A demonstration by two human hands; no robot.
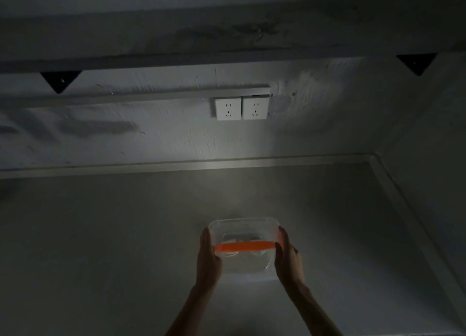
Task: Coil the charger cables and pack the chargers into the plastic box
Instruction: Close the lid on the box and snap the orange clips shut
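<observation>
A clear plastic box (243, 228) with an orange handle (244, 247) across its top sits on the grey desk (113, 234), low in the middle of the view. Pale shapes that look like white chargers and coiled cable show faintly through its walls; the dim light hides detail. My left hand (208, 256) presses flat against the box's left side. My right hand (288, 256) presses against its right side. Both hands grip the box between them.
Two white wall sockets (241, 107) sit side by side on the wall beyond the desk, with nothing plugged in. A shelf (176, 32) on black triangular brackets (60, 80) runs above them. A side wall closes off the desk on the right.
</observation>
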